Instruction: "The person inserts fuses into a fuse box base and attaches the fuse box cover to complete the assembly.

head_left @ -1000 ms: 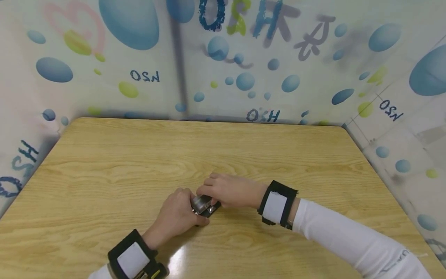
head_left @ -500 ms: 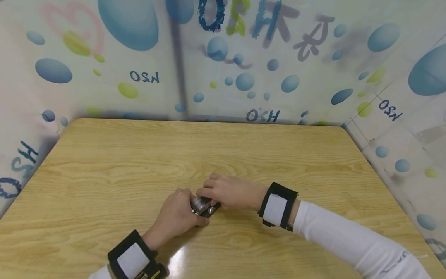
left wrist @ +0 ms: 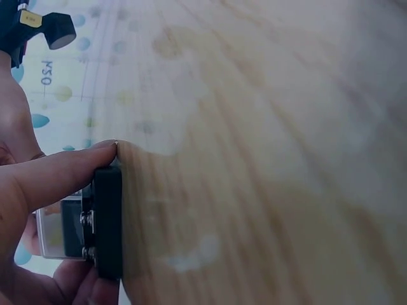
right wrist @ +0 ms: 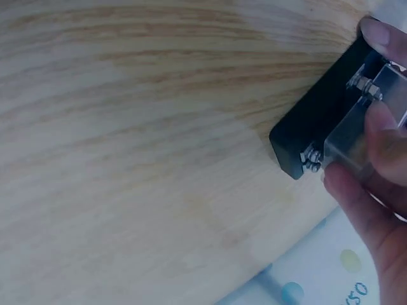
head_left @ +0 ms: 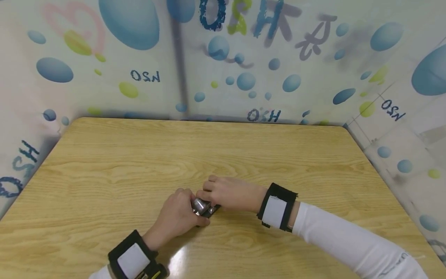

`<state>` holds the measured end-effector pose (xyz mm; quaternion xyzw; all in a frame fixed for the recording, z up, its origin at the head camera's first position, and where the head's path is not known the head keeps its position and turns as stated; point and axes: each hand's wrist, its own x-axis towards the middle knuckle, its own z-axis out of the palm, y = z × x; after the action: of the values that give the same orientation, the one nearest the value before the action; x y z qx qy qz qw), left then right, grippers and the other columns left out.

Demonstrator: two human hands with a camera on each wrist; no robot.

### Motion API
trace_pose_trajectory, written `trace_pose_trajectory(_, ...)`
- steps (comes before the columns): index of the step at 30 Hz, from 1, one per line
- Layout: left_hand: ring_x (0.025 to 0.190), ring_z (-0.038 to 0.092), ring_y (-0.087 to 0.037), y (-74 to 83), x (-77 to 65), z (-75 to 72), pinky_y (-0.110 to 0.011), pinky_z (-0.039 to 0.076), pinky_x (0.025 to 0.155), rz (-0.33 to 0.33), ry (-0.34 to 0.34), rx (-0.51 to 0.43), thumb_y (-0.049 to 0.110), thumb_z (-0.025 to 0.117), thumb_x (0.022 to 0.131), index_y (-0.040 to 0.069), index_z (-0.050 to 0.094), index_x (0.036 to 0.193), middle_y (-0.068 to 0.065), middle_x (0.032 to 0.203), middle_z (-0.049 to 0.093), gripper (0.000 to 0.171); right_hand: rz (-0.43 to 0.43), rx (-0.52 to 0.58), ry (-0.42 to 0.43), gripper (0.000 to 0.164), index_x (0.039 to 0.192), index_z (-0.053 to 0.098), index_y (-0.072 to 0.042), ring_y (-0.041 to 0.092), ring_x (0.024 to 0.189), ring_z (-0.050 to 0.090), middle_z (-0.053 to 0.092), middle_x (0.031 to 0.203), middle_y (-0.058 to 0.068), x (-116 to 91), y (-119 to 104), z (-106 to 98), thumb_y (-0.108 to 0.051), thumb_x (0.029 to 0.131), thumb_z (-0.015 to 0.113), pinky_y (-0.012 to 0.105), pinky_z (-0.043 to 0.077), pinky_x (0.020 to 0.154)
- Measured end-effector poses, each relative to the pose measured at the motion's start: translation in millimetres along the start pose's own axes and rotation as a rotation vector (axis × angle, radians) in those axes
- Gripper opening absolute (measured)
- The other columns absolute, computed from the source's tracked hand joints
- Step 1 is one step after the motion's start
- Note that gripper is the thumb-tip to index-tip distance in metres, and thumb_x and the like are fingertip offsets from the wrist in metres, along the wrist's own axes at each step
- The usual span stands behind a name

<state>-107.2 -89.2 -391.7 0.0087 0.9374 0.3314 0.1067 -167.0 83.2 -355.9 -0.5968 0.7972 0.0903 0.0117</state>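
Observation:
A small device with a black base (right wrist: 311,108), shiny metal screw terminals (right wrist: 365,86) and a clear plastic cover (right wrist: 346,143) rests on the wooden table. My left hand (head_left: 179,213) grips the base from the left; its thumb lies along the near side in the head view. From the right, my right hand (head_left: 233,193) pinches the clear cover between thumb and fingers. In the left wrist view the clear cover (left wrist: 54,232) stands out from the black base (left wrist: 108,222). The hands hide much of the device's top and far side.
The wooden table (head_left: 139,155) reaches back to a wall (head_left: 306,50) printed with blue and green drops and letters. Black bands with white patches are strapped round both wrists. A bright glare spot lies on the table near the left wrist.
The right hand has shifted very slightly toward the person, and the clear cover catches the light more brightly. The left hand stays in place.

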Motion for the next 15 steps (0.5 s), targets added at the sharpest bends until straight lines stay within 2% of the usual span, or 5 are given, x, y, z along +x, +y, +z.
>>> trace_pose_trajectory(8,0.072,0.051,-0.018,0.2,-1.0,0.2,-0.029,0.038,0.061,0.007,0.014,0.003,0.030,0.095,0.053,0.006,0.061,0.080,-0.006,0.082,0.057,0.050,-0.007,-0.006,-0.044,0.035,0.127,0.061,-0.018,0.012,0.101,0.059,0.069,0.111,-0.004,2.9,-1.2,-4.3,-0.016,0.092,0.066,0.023,0.049,0.091)
trace_pose_trajectory(15,0.072,0.052,-0.018,0.4,-0.8,0.3,-0.029,0.039,0.062,0.010,0.020,0.004,0.031,0.095,0.052,0.006,0.060,0.079,-0.006,0.082,0.057,0.050,0.018,0.159,-0.070,0.040,0.129,0.062,-0.018,0.013,0.099,0.058,0.070,0.108,-0.004,3.9,3.8,-5.4,-0.014,0.089,0.070,0.022,0.049,0.088)
